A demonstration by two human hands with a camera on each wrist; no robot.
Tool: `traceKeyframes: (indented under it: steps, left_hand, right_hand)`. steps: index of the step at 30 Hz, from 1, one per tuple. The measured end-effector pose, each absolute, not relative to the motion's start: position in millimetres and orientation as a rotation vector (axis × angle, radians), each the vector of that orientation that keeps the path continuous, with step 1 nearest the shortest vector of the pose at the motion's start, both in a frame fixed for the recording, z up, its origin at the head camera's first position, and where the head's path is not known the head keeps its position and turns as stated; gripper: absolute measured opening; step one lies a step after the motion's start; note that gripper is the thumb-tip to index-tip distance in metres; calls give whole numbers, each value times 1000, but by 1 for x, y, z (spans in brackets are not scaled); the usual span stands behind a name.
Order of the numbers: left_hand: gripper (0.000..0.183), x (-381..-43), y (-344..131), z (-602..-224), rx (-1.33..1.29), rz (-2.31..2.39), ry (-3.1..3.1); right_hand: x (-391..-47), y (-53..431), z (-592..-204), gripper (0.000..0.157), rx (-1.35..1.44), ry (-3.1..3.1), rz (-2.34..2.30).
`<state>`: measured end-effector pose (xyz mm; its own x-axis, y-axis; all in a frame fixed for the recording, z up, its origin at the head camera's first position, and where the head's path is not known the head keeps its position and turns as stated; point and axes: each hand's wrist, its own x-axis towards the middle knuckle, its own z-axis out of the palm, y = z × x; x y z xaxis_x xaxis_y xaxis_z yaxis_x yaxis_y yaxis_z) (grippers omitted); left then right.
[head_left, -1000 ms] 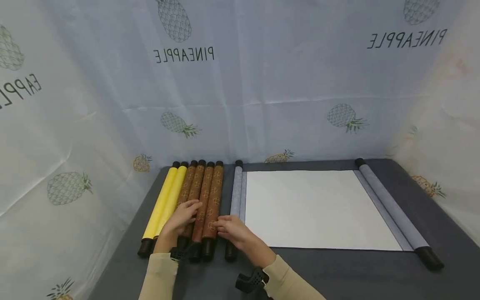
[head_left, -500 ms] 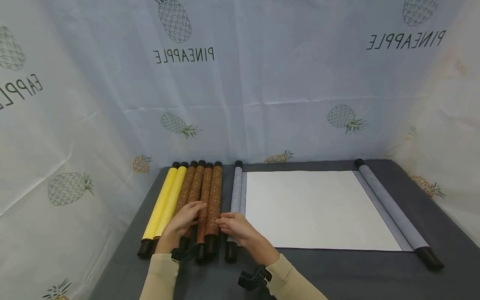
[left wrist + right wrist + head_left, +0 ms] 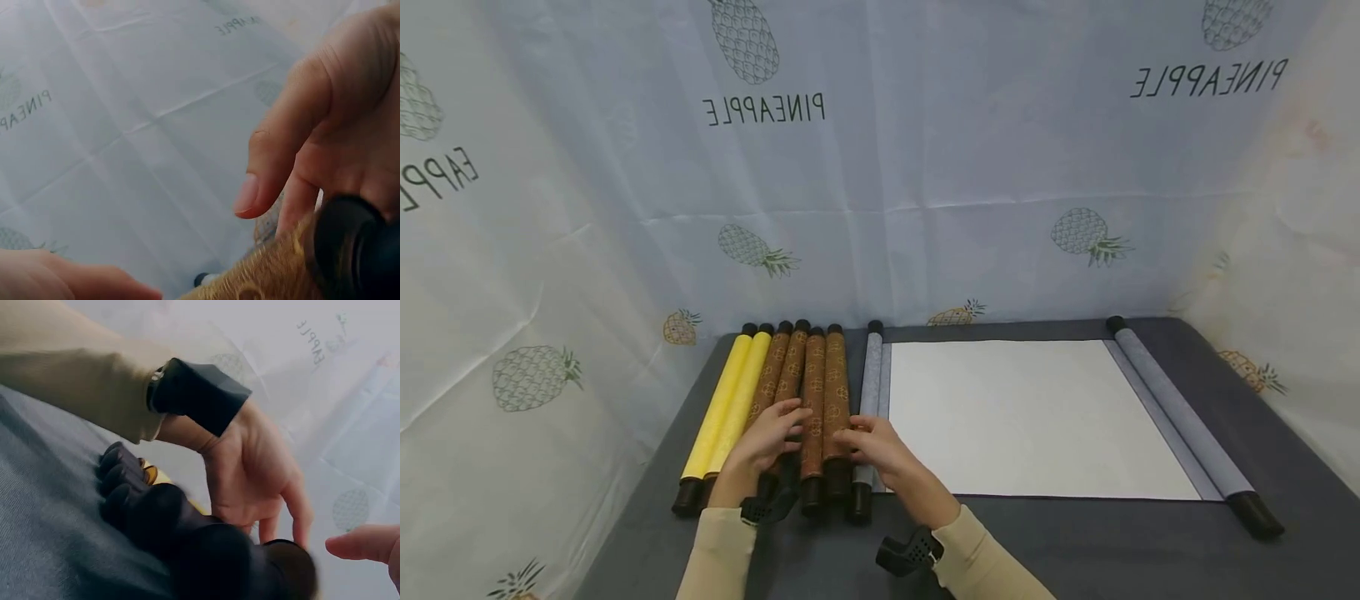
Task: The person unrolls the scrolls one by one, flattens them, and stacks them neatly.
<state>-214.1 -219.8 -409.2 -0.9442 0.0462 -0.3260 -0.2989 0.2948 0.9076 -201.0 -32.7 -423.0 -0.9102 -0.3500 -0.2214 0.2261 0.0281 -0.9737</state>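
Observation:
Rolled scrolls with black end knobs lie side by side on the left of the table in the head view. Two are yellow (image 3: 724,400); several are brown with a gold pattern. My left hand (image 3: 767,437) reaches over the brown rolls, fingertips at the left of two brown scrolls (image 3: 813,383). In the left wrist view its thumb (image 3: 275,150) stands extended above a roll (image 3: 269,269). My right hand (image 3: 883,450) is at the rightmost brown scroll (image 3: 836,375), fingertips on its near part. That scroll's near knob (image 3: 838,482) is close to the grey roller.
A blue-grey scroll lies unrolled to the right, its white sheet (image 3: 1030,417) flat between its left roller (image 3: 870,375) and its right roller (image 3: 1187,425). The dark grey table (image 3: 1015,542) meets pineapple-printed cloth (image 3: 962,167) at the back and sides.
The two rightmost brown scrolls have shifted right at their near ends, toward the grey roller, and a gap has opened left of them. Both hands have moved slightly right along with them.

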Motion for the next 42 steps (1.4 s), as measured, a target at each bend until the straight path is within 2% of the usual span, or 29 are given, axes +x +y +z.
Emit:
traceKeyframes:
  steps: [1, 4, 6, 8, 14, 23, 29, 42]
  left_hand:
    - [64, -214, -219, -409, -215, 1672, 2283]
    - [73, -211, -216, -408, -160, 1573, 2332]
    - [76, -208, -215, -408, -135, 1511, 2373]
    - [75, -206, -213, -408, -127, 1471, 2415]
    - [66, -201, -204, -409, -202, 1539, 2493]
    - [76, -204, -174, -382, -239, 1772, 2469]
    - [70, -213, -146, -370, -129, 1904, 2439]
    - [77, -237, -68, -386, 76, 2077, 2221]
  right_hand:
    - [-201, -32, -423, 67, -130, 1949, -1929]
    - [-200, -33, -424, 59, -177, 2052, -1891]
    - [-200, -33, -425, 50, -226, 2108, -1857]
    - [-198, -34, -424, 49, -245, 2138, -1823]
    - [-196, -28, -420, 70, -157, 2136, -1809]
    - [-203, 7, -401, 70, -235, 1989, -1940]
    - [-207, 36, -387, 73, -290, 1902, -2001]
    - [-218, 94, -388, 90, -252, 2119, -1922]
